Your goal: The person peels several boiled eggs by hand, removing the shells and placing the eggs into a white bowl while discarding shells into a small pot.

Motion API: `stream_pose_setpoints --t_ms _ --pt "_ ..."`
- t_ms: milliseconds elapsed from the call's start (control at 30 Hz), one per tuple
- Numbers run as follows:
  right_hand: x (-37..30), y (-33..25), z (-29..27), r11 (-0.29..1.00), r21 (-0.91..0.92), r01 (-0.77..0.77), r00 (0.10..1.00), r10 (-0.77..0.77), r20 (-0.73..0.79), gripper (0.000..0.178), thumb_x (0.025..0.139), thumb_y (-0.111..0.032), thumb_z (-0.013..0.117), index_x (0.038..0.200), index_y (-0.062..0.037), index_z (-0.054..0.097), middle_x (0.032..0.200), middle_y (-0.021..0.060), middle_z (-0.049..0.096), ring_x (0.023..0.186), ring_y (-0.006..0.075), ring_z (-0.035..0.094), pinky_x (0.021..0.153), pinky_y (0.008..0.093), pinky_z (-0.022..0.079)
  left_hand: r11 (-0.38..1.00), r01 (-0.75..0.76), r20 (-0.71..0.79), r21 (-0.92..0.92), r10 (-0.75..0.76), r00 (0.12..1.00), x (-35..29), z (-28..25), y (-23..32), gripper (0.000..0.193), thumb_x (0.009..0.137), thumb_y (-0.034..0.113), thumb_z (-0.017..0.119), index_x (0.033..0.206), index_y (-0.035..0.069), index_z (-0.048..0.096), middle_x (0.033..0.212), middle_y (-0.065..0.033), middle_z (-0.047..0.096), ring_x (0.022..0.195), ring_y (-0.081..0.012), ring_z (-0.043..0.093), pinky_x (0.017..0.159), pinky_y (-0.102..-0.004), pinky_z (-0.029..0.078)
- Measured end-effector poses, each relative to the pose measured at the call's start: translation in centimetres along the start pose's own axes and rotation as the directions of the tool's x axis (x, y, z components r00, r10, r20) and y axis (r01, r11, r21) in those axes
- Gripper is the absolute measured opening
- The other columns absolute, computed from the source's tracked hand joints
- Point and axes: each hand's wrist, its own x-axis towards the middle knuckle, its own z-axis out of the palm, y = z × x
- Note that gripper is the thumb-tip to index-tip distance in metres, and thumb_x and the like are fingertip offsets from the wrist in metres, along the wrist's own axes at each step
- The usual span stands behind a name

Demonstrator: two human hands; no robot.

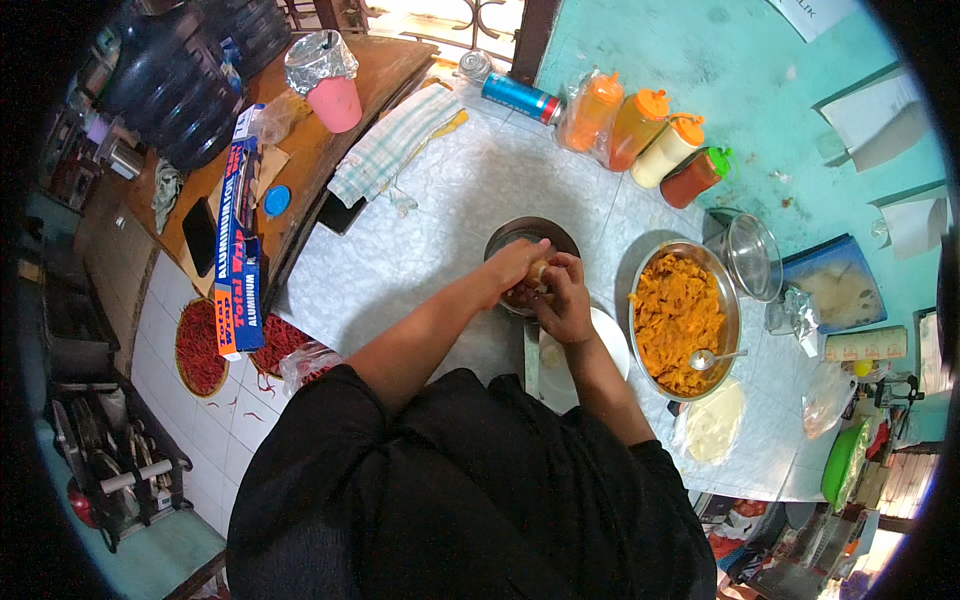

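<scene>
Both my hands meet over a dark round bowl [530, 225]. My left hand [517, 268] and my right hand [564, 302] pinch a small pale yellowish piece [538, 271] between their fingertips; its kind is too small to make out. Much of the bowl's inside is hidden by the hands. Under my right wrist lies a white plate [612, 345], partly covered by the forearm, and a flat grey strip like a blade [531, 362] lies along its left side. To the right stands an oval metal tray [637, 345] of orange mash [680, 315], with a spoon [703, 358] resting in it.
Several squeeze bottles [638, 128] and a blue can [520, 98] line the back by the wall. A clear tub [752, 258] and pale round wrappers [714, 420] flank the tray. At left are a checked cloth [393, 143], a foil box [238, 240] and a pink cup [334, 104].
</scene>
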Motion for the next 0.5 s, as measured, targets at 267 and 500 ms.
stream_pose_setpoints --t_ms 267,500 --pt "0.4 0.3 0.3 0.976 0.205 -0.068 0.982 0.101 -0.159 0.041 0.069 -0.002 0.065 0.105 -0.0019 0.046 0.101 0.0174 0.049 0.095 0.0345 0.05 0.076 0.037 0.046 0.974 -0.186 0.168 -0.125 0.206 0.964 -1.0 -0.5 -0.1 0.034 0.09 0.042 0.051 0.098 0.009 0.052 0.084 -0.0006 0.052 0.077 -0.0104 0.049 0.069 -0.0246 0.04" --pt "0.8 -0.9 -0.1 0.994 0.066 -0.082 0.99 0.089 -0.108 0.033 0.073 -0.005 0.064 0.1 -0.0023 0.046 0.102 0.0185 0.05 0.096 0.0352 0.051 0.075 0.0385 0.046 0.954 -0.301 0.097 0.002 0.299 0.949 -0.7 0.0 -1.0 0.032 0.094 0.039 0.045 0.094 0.008 0.053 0.085 0.0007 0.05 0.078 -0.0107 0.046 0.075 -0.0257 0.038"
